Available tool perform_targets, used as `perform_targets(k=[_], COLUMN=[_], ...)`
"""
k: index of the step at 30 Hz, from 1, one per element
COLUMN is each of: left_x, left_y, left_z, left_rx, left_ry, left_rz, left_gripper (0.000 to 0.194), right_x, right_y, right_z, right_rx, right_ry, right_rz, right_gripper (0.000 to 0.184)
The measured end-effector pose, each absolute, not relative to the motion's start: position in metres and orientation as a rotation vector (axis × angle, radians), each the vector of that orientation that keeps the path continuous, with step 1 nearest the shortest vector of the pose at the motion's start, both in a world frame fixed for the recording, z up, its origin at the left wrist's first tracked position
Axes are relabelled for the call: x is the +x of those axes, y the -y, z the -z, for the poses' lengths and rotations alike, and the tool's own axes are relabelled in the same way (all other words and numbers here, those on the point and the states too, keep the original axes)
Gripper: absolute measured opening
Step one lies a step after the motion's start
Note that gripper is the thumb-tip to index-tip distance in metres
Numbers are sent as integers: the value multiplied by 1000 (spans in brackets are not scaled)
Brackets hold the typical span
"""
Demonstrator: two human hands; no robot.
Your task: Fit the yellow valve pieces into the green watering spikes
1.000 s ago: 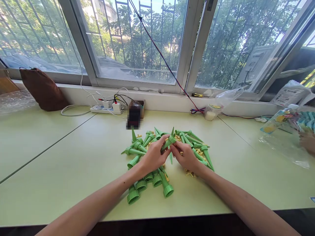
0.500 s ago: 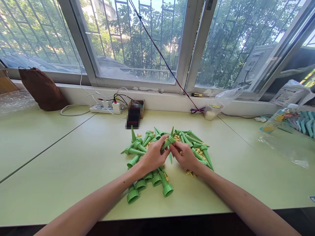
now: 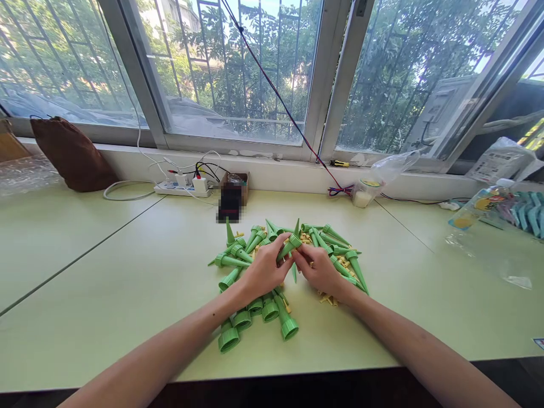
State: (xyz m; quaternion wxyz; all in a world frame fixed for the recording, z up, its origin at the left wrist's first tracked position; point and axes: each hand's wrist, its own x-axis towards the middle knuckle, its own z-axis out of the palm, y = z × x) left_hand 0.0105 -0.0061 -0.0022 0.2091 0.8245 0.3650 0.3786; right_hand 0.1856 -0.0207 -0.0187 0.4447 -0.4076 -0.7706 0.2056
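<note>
A heap of green cone-shaped plastic spikes (image 3: 331, 246) mixed with small yellow parts (image 3: 326, 298) lies on the pale green table (image 3: 127, 272). My left hand (image 3: 264, 271) is closed round one green spike (image 3: 289, 247), held just above the heap. My right hand (image 3: 319, 269) meets it at the spike's wide end, fingertips pinched there; what they pinch is too small to make out. A row of several spikes (image 3: 257, 317) with their round caps facing me lies just below my left wrist.
A power strip (image 3: 181, 187) with cables and a small dark box (image 3: 232, 198) sit by the window sill. A brown pouch (image 3: 70, 153) lies far left. At the right are a small jar (image 3: 364, 195), clear plastic bags (image 3: 488, 238) and teal spikes (image 3: 529, 212).
My hands have stayed almost still on the spike. Another person's hand, seen at the right edge a second ago, has gone from view.
</note>
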Motion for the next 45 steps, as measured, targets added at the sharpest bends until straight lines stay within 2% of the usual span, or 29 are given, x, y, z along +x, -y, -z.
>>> perform_targets(k=[14, 36, 45], left_x=[10, 8, 8], left_y=[5, 7, 8], left_z=[3, -1, -1], left_rx=[2354, 2375, 2408], left_ry=[-1014, -1029, -1023], left_rz=[-1092, -1035, -1027], left_gripper=[42, 57, 58], right_x=[185, 185, 184], right_y=[22, 22, 23], right_z=[17, 18, 17], right_rx=[-1005, -975, -1016], right_ry=[1913, 1903, 1905], right_rz=[-505, -478, -502], right_gripper=[30, 28, 30])
